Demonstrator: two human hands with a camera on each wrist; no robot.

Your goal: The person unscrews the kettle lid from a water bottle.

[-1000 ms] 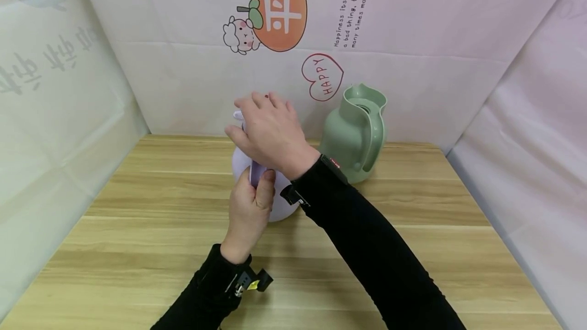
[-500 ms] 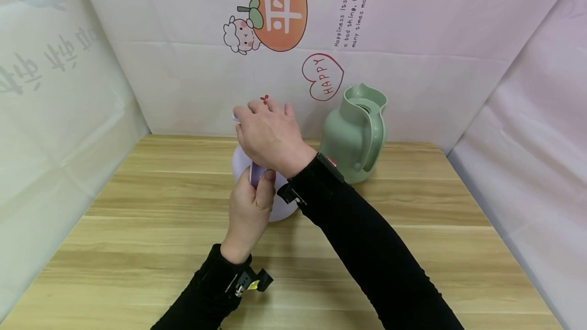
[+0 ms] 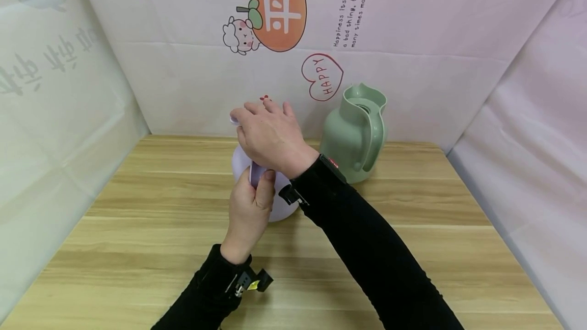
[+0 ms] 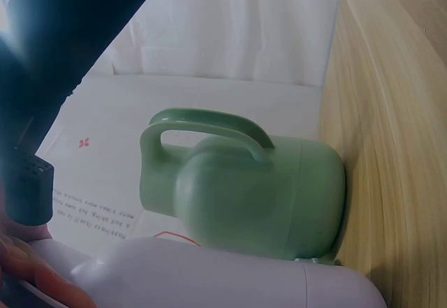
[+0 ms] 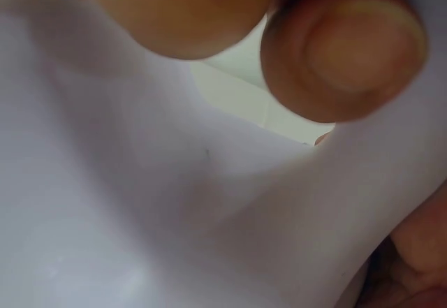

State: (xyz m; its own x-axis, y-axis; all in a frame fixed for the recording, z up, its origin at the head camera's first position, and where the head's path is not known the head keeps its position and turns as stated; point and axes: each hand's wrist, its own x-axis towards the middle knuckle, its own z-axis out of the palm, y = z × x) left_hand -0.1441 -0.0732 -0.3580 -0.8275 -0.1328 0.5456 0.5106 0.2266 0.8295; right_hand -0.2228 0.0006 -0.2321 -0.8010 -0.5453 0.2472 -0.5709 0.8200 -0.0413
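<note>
A pale lilac jug (image 3: 239, 163) stands on the wooden table (image 3: 137, 228), mostly hidden by both hands. My left hand (image 3: 249, 208) grips its handle from the near side, thumb up along the handle. My right hand (image 3: 270, 136) lies over the jug's top with its fingers curled round it; what is under the palm is hidden. In the left wrist view the lilac jug (image 4: 209, 280) fills the bottom edge. The right wrist view shows only the lilac surface (image 5: 140, 217) and a fingertip (image 5: 342, 49) close up.
A sage green jug (image 3: 357, 136) with a looped handle stands just right of the lilac one, near the back wall; the same green jug (image 4: 258, 189) shows in the left wrist view. White printed sheets close off the back and both sides.
My right hand has shifted slightly on the jug's top, its fingers sinking lower and moving left. The left hand and both jugs have stayed where they were.
</note>
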